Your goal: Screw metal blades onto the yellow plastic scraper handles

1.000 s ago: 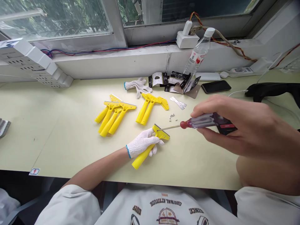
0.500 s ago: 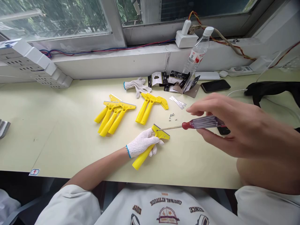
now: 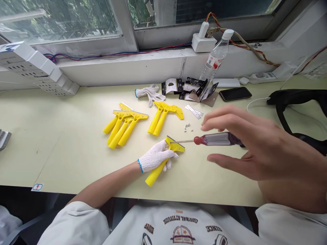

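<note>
Right hand [image 3: 265,146] spread about a screwdriver [image 3: 217,139], its shaft pointing left to a yellow scraper [image 3: 176,146].
Thumb and forefinger stand clear of the handle, its butt hidden; the scraper, slanting away rightward, is gripped by the nearer, gloved left hand [image 3: 155,156]; loose screws [image 3: 188,125] lie beyond on the bench [image 3: 219,183].

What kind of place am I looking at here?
Probably a worktable by a window, perhaps in a small workshop, though I can't be sure. A screwdriver points at a yellow scraper, loose screws lie on the table, and the window is just behind.
</note>
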